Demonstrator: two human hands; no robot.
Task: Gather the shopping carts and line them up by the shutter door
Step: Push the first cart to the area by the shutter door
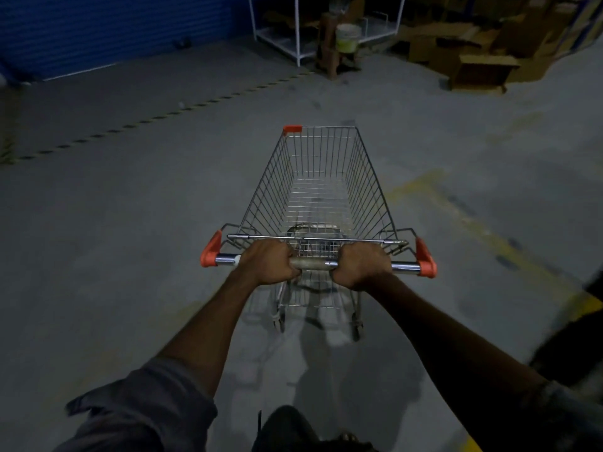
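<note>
A wire shopping cart (321, 190) with orange corner caps stands on the concrete floor right in front of me, its basket empty. My left hand (267, 264) grips the cart's metal handle bar (313, 264) left of centre. My right hand (362, 266) grips the same bar right of centre. The blue shutter door (107, 31) fills the far left background, a few metres ahead and to the left of the cart.
A white metal rack (298, 31) stands at the back centre, beside a bucket (347, 36) on a wooden stool. Cardboard boxes (483, 53) pile up at the back right. A dashed yellow-black line (195, 107) crosses the floor toward the shutter. A dark object (584, 327) intrudes at the right edge.
</note>
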